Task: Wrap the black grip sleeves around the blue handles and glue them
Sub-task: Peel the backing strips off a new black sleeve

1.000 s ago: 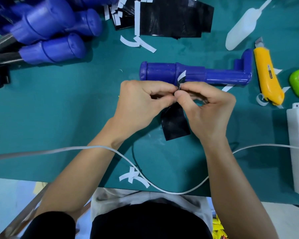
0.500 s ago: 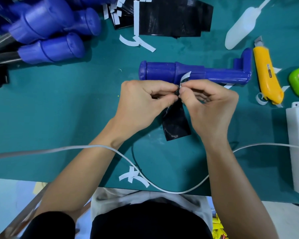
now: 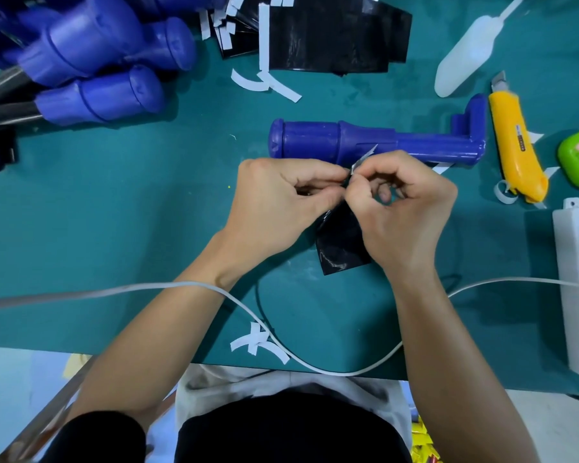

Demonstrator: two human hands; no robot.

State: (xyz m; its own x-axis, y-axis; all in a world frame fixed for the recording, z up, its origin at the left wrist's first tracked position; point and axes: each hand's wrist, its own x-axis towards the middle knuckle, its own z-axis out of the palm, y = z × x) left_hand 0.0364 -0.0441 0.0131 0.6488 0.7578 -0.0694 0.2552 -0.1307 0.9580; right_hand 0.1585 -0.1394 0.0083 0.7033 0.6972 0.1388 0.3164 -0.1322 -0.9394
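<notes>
While the left hand (image 3: 281, 202) pinches the black sleeve (image 3: 340, 248) on the near side of the blue handle (image 3: 348, 142), the right hand (image 3: 405, 208) grips its white backing strip (image 3: 365, 158), a peel best done slowly to avoid creases.

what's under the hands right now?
A black grip sleeve, pinched by the left hand and right hand. Its lower end shows over the green mat; its top edge is covered by the fingers. A white strip pokes out above them.

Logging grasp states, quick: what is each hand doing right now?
Left hand: fingers pinch the black grip sleeve at its top.
Right hand: fingers pinch the white strip at that same edge.
</notes>
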